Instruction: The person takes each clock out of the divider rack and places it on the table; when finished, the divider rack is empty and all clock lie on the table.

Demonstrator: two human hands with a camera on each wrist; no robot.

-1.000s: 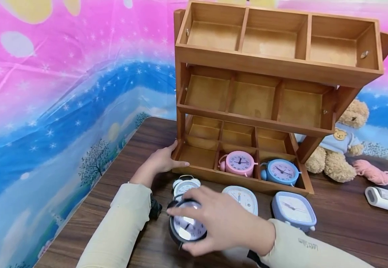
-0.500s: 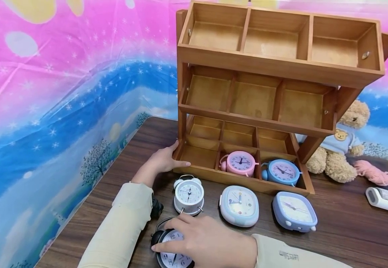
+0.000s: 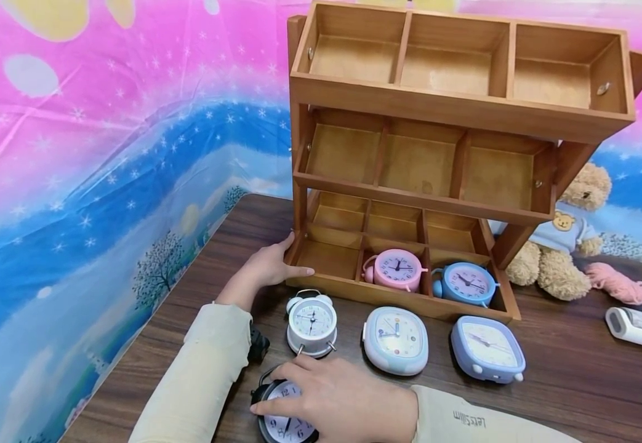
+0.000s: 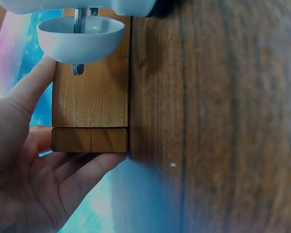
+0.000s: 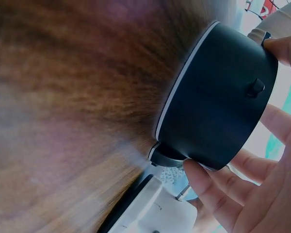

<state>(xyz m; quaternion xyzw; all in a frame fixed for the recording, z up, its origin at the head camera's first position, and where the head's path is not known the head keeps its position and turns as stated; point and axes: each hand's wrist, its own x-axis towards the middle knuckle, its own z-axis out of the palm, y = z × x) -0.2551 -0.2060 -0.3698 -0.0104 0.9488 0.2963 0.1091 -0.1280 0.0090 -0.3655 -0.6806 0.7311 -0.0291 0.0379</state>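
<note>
Right hand (image 3: 337, 397) grips black clock (image 5: 213, 97); left hand (image 3: 265, 264) touches shelf (image 3: 453, 106) (wooden).

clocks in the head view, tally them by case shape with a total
Round: 4 (black clock, white clock, pink clock, blue clock)
Rounded-square: 2 (white-and-pale-blue clock, periwinkle clock)
Total: 6
</note>
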